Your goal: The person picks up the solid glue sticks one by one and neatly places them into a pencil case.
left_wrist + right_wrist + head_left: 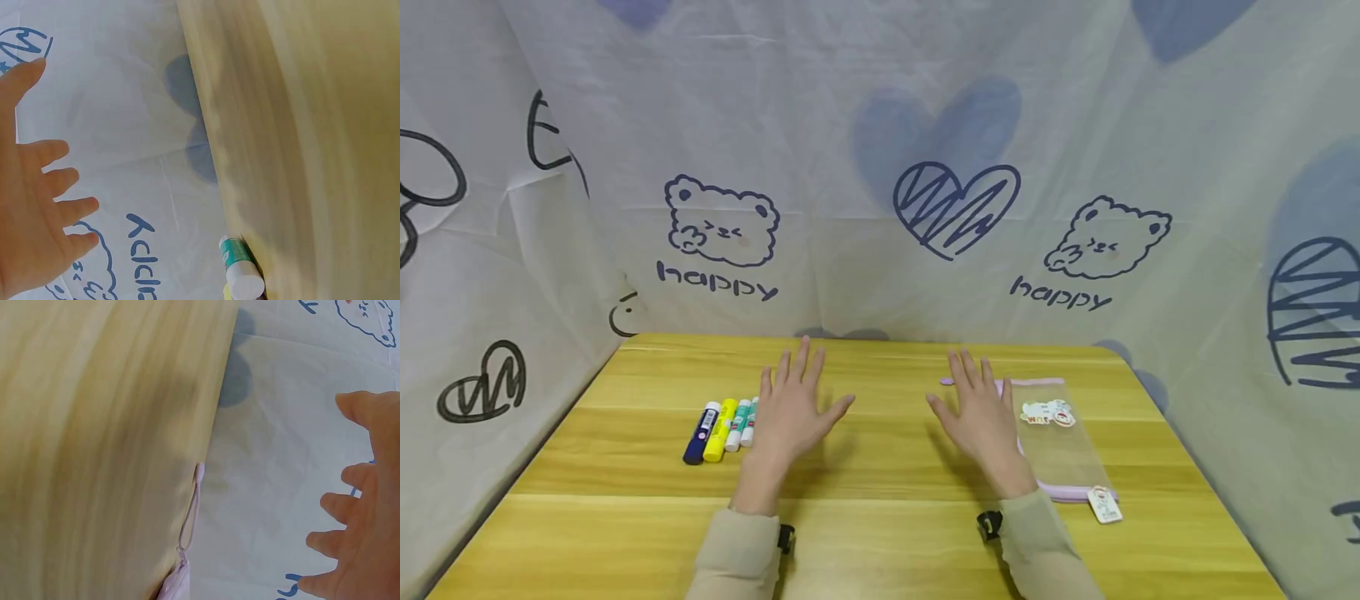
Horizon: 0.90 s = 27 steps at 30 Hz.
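Both hands are held over the wooden table with fingers spread, and neither holds anything. My left hand is just right of a row of glue sticks: a dark blue one, a yellow one and green-and-white ones, partly covered by the hand. In the left wrist view a green-and-white glue stick lies near the bottom. My right hand overlaps the left side of a clear zip pouch with lilac edging. Its lilac pull loop shows in the right wrist view.
The wooden table ends at a white cloth backdrop printed with bears and hearts. A small white tag hangs at the pouch's near right corner. Dark straps circle the wrists below light sleeves.
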Motion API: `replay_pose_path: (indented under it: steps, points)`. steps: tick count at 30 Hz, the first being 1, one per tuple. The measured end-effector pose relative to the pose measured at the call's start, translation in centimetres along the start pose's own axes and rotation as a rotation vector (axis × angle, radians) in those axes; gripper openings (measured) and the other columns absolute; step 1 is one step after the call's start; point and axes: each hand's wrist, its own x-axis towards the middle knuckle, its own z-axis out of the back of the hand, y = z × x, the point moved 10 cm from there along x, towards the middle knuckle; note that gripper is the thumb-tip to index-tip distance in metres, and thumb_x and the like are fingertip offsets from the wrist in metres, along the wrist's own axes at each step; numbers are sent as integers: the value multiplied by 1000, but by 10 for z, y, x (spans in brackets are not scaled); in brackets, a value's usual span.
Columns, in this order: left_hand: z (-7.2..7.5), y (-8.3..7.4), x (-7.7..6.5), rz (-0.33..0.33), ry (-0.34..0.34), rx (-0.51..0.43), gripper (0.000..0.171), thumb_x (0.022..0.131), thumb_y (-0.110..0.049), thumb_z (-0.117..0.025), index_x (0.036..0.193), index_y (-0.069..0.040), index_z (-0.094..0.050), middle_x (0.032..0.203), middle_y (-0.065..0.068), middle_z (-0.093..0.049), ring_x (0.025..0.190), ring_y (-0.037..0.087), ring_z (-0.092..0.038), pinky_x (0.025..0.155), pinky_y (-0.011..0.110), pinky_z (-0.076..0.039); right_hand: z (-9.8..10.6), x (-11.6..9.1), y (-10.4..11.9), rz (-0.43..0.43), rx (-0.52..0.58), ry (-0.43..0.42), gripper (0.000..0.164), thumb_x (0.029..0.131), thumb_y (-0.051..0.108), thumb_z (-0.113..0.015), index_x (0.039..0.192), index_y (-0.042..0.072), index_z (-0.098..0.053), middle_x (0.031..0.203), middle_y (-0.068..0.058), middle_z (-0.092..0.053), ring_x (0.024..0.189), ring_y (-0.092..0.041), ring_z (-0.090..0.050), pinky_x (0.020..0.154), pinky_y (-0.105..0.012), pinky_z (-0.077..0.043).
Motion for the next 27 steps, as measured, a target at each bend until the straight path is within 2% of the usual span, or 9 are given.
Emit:
replay_pose_path:
  steps: [7, 13, 18, 23, 27]
  points:
    - [21, 0, -1, -6, -89, -33, 80, 101, -58, -57, 161, -8, -37, 172, 13, -20, 153, 42, -28, 124, 65, -18, 17, -1, 4, 38, 13, -53, 83, 104, 56, -53, 167, 13, -22, 172, -12, -19, 156, -42, -18, 123, -69, -6]
    - [45, 2, -5, -44, -225, -98, 66, 103, -43, -61, 156, -6, -45, 166, 15, -35, 147, 39, -41, 122, 61, -29, 38, -4, 2, 72, 40, -123, 81, 104, 52, -56, 166, 11, -26, 171, -14, -24, 155, -42, -24, 123, -68, -12]
    - [60, 9, -13, -61, -322, -169, 56, 102, -33, -65, 149, -4, -54, 161, 14, -44, 140, 40, -50, 114, 58, -42, 56, -9, -1, 121, 60, -166, 80, 103, 46, -61, 164, 7, -28, 170, -16, -26, 154, -40, -28, 123, -67, -17]
    - [69, 19, -19, -71, -354, -275, 49, 102, -28, -67, 144, -4, -59, 156, 11, -50, 135, 37, -55, 98, 55, -55, 71, -17, -12, 175, 93, -203, 78, 101, 37, -66, 163, 6, -30, 169, -15, -29, 150, -42, -34, 122, -63, -26]
    - [76, 31, -25, -85, -363, -327, 46, 102, -22, -68, 143, -4, -60, 151, 12, -53, 132, 38, -57, 89, 54, -57, 77, -28, -26, 196, 106, -215, 75, 102, 36, -66, 164, 10, -32, 169, -14, -30, 148, -43, -37, 120, -62, -30]
